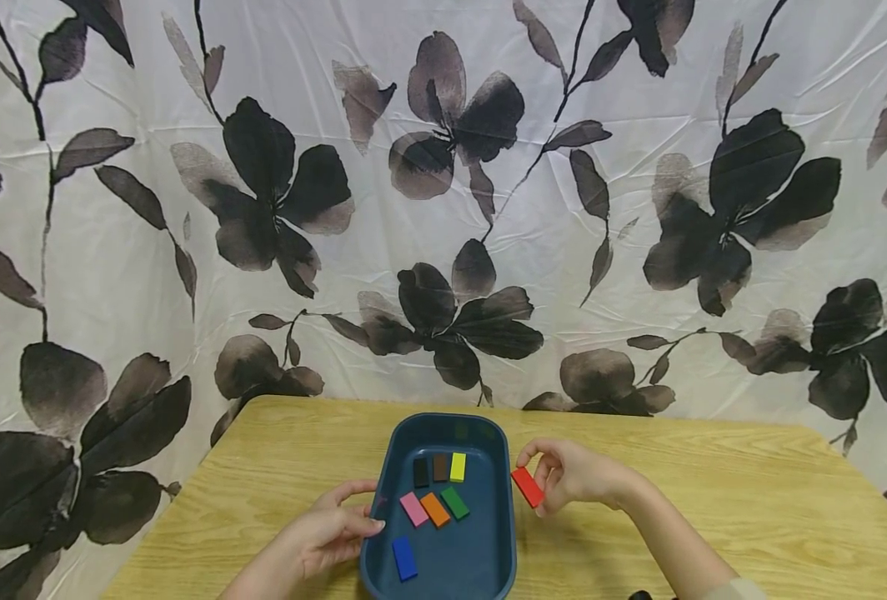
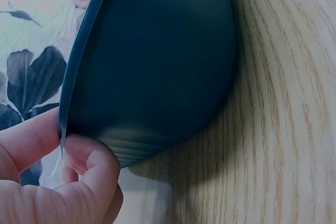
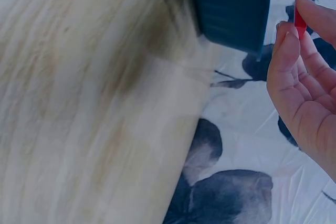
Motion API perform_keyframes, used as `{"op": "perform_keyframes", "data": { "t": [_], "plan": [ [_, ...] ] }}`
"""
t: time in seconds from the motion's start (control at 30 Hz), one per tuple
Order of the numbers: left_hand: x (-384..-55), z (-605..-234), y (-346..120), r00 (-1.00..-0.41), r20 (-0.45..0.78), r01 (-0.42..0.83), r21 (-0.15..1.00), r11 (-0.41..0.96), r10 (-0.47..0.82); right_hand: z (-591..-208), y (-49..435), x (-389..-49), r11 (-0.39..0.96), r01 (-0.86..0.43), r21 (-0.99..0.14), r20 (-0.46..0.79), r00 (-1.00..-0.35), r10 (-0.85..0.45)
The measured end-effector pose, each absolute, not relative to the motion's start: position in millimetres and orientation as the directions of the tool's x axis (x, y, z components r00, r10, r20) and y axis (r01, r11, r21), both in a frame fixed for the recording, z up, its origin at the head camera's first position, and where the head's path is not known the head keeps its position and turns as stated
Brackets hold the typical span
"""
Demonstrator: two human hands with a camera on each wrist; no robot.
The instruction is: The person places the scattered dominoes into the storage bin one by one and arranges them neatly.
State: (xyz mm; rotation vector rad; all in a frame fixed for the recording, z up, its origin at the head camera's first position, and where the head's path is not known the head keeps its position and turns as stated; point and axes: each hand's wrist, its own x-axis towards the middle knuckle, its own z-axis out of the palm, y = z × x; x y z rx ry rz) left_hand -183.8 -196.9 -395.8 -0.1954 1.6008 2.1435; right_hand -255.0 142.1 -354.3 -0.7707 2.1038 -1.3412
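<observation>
A deep dark blue plastic tray (image 1: 481,550) stands on the table with several colored blocks inside. A black block (image 1: 421,472), a brown block (image 1: 440,467) and a yellow block (image 1: 458,467) form the far row. Below them lie a pink block (image 1: 414,509), an orange block (image 1: 435,510) and a green block (image 1: 454,502). Nearest me is a blue block (image 1: 404,558). My left hand (image 1: 331,529) pinches the tray's left rim between thumb and fingers. Just outside the right rim, my right hand (image 1: 582,475) holds a red block (image 1: 528,487) by its ends, above the table.
The wood-grain table (image 1: 714,492) extends on both sides of the tray. A white cloth with dark flowers (image 1: 443,208) hangs behind it. Part of a small black object (image 1: 640,595) shows at the bottom edge, near the right forearm.
</observation>
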Motion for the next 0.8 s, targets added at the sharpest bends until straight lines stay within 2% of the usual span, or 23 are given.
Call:
{"op": "perform_keyframes", "data": {
  "t": [0.8],
  "plan": [
    [-185, -397, -196, -0.886, -0.384, -0.443, 0.869, -0.223, 0.261, -339, 108, -258, 0.353, -0.182, -0.918, -0.149, -0.666, -0.731]
  ]
}}
